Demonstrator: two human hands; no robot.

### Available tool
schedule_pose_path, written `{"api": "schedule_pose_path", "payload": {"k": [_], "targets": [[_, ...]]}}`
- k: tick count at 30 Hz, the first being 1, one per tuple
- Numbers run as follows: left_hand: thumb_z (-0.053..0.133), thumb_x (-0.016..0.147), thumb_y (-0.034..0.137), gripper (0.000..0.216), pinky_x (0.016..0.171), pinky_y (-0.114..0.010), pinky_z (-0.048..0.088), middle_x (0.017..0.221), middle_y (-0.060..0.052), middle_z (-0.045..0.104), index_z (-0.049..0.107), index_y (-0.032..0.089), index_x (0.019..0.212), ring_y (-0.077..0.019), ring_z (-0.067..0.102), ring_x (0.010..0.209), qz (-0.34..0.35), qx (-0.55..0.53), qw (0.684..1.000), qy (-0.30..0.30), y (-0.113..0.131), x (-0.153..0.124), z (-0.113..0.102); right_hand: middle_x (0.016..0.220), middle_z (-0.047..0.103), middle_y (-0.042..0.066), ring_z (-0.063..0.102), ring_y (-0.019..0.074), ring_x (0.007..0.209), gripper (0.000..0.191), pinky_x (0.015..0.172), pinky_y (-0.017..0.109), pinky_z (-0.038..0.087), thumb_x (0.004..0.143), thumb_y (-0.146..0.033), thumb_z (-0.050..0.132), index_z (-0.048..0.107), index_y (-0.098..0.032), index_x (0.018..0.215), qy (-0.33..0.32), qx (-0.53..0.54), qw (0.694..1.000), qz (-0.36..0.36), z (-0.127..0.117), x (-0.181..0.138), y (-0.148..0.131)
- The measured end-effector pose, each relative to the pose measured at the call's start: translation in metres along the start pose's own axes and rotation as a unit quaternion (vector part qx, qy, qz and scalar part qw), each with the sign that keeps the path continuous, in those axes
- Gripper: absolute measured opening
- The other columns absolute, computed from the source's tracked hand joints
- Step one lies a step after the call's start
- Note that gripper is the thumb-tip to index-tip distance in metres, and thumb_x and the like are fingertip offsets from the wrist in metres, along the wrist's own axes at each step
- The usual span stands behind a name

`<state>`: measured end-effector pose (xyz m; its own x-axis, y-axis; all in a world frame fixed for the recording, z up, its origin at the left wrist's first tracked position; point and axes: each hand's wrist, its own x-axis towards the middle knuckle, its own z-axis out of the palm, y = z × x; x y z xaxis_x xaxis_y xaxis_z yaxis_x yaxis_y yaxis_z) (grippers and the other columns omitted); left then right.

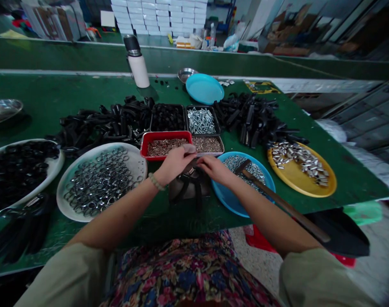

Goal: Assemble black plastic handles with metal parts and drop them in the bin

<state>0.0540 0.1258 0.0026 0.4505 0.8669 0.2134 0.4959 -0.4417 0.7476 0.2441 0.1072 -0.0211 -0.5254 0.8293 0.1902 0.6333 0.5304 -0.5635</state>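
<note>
My left hand [176, 162] and my right hand [215, 168] meet over a dark block [188, 189] at the table's near edge, fingers curled around a small black part [193, 171] between them. The part is mostly hidden by the fingers. A bead bracelet sits on my left wrist. Just beyond the hands stands a red tray [166, 135] of small brownish metal pieces, beside a tray of similar bits [208, 144]. A hammer [279, 200] lies with its head on a blue plate [229, 198] of small silver parts, right of my right hand.
A white plate of metal rings [100, 179], a white plate of black rings [18, 164], a yellow plate of silver sleeves [301, 166], trays of screws [201, 120] and black parts [167, 117], heaps of black plastic pieces [258, 117], a flask [137, 64] and a blue lid [204, 88] crowd the green table [53, 98].
</note>
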Motion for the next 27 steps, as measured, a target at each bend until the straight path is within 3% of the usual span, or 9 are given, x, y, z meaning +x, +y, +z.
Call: {"api": "schedule_pose_path", "payload": {"k": [3, 6, 14, 20, 24, 27], "targets": [[0.048, 0.092, 0.027, 0.019, 0.091, -0.028, 0.046, 0.096, -0.003, 0.064, 0.064, 0.017, 0.093, -0.0146, 0.06, 0.092, -0.012, 0.009, 0.999, 0.031, -0.003, -0.051, 0.004, 0.091, 0.065, 0.008, 0.059, 0.0191, 0.09, 0.013, 0.083, 0.032, 0.046, 0.093, -0.022, 0.05, 0.061, -0.016, 0.091, -0.002, -0.041, 0.999, -0.01, 0.018, -0.004, -0.001], [0.043, 0.094, 0.029, 0.023, 0.093, -0.028, 0.046, 0.106, -0.005, 0.059, 0.063, 0.017, 0.097, -0.015, 0.057, 0.098, -0.033, 0.079, 0.995, 0.051, -0.007, -0.075, 0.018, 0.093, 0.064, 0.009, 0.059, 0.0192, 0.089, 0.015, 0.084, 0.033, 0.046, 0.094, -0.023, 0.047, 0.06, -0.016, 0.094, -0.007, -0.097, 0.995, 0.013, 0.026, -0.002, 0.001], [0.042, 0.095, 0.029, 0.026, 0.089, -0.031, 0.047, 0.101, -0.007, 0.06, 0.064, 0.015, 0.095, -0.0185, 0.057, 0.094, -0.004, 0.241, 0.97, 0.003, -0.012, -0.075, 0.031, 0.097, 0.061, 0.012, 0.058, 0.0197, 0.092, 0.021, 0.082, 0.029, 0.045, 0.097, -0.019, 0.038, 0.058, -0.012, 0.098, -0.06, -0.23, 0.971, 0.027, 0.03, -0.009, -0.009], [0.04, 0.096, 0.028, 0.025, 0.082, -0.032, 0.048, 0.098, -0.007, 0.058, 0.062, 0.016, 0.096, -0.0192, 0.057, 0.088, 0.026, 0.329, 0.943, -0.051, -0.003, -0.075, 0.03, 0.101, 0.062, 0.012, 0.059, 0.0194, 0.094, 0.021, 0.083, 0.03, 0.047, 0.096, -0.016, 0.04, 0.061, -0.013, 0.099, -0.088, -0.208, 0.974, 0.01, 0.024, -0.01, -0.015], [0.04, 0.095, 0.023, 0.023, 0.084, -0.033, 0.047, 0.102, -0.009, 0.057, 0.061, 0.016, 0.103, -0.0203, 0.055, 0.092, 0.052, 0.35, 0.932, -0.084, 0.002, -0.076, 0.029, 0.112, 0.065, 0.011, 0.06, 0.0195, 0.106, 0.027, 0.093, 0.035, 0.047, 0.097, -0.024, 0.04, 0.061, -0.016, 0.112, -0.008, -0.09, 0.994, 0.068, 0.006, -0.02, -0.012], [0.038, 0.096, 0.022, 0.025, 0.086, -0.033, 0.047, 0.106, -0.009, 0.056, 0.059, 0.016, 0.108, -0.0209, 0.054, 0.095, 0.07, 0.352, 0.928, -0.097, 0.004, -0.08, 0.026, 0.118, 0.063, 0.014, 0.057, 0.0255, 0.112, 0.034, 0.097, 0.044, 0.045, 0.095, -0.03, 0.042, 0.058, -0.015, 0.121, 0.086, -0.146, 0.978, 0.124, -0.021, -0.056, 0.0]]}}
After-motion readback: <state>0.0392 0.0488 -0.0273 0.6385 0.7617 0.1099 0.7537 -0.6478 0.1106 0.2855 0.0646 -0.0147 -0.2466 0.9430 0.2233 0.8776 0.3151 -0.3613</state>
